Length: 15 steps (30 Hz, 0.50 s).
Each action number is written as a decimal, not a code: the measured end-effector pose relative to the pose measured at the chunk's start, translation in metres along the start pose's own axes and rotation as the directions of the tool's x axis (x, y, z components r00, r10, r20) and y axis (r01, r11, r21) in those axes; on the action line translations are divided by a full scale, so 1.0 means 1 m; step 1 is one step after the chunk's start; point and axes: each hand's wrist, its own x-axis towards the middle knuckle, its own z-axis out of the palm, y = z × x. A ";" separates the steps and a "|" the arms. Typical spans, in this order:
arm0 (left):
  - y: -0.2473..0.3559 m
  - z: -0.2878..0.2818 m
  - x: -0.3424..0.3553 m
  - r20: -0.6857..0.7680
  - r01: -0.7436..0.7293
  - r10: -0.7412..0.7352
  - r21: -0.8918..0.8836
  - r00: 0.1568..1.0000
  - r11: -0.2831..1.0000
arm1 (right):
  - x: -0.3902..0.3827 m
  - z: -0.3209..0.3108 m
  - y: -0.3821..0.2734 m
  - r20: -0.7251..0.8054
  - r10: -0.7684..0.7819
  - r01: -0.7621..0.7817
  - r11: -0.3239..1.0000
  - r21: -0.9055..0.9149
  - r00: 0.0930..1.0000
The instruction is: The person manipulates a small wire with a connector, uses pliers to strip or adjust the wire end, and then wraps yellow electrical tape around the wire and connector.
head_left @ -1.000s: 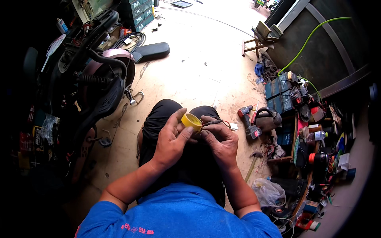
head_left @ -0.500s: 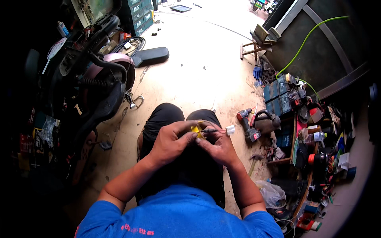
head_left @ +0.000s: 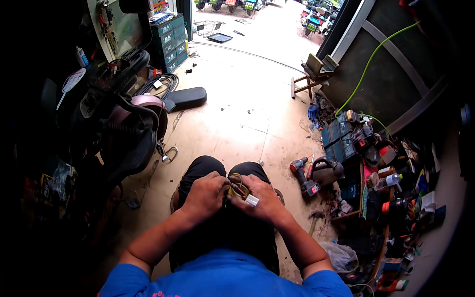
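Note:
My left hand (head_left: pixel 205 193) and my right hand (head_left: pixel 264 198) meet over my knees in black trousers (head_left: pixel 208 166). Between them they grip a small bundle of wires (head_left: pixel 238 189) with a yellow tape roll mostly hidden behind the fingers. A white plastic connector (head_left: pixel 252 200) sticks out at my right thumb. Both hands are closed around the bundle, fingers touching each other.
A dismantled scooter (head_left: pixel 123 123) stands at my left, its black seat (head_left: pixel 185 98) lying on the floor. A red cordless drill (head_left: pixel 303 174), a kettle-like pot (head_left: pixel 326 171), blue battery boxes (head_left: pixel 339 138) and cluttered tools lie at my right. A wooden stool (head_left: pixel 311 74) stands farther off.
The yellow tape roll, held up in plain sight a second ago, has come down between my hands and is now nearly hidden; the white connector shows at my right thumb.

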 end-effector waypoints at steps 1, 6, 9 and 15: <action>0.000 0.001 0.000 0.009 0.012 -0.012 -0.005 1.000 1.000 | 0.000 -0.001 0.001 0.046 0.019 -0.019 1.000 0.003 0.999; 0.004 0.003 0.003 -0.021 0.036 -0.038 -0.091 0.999 0.995 | 0.005 -0.016 -0.002 0.206 0.029 -0.034 0.999 0.026 0.978; 0.002 0.008 0.005 -0.060 0.072 -0.080 -0.123 0.995 0.990 | 0.001 -0.016 -0.007 0.142 0.004 -0.028 0.985 0.168 0.990; -0.016 0.009 0.008 0.159 0.068 -0.038 -0.192 0.987 0.979 | 0.000 -0.009 -0.007 0.137 0.127 -0.151 0.971 0.185 0.982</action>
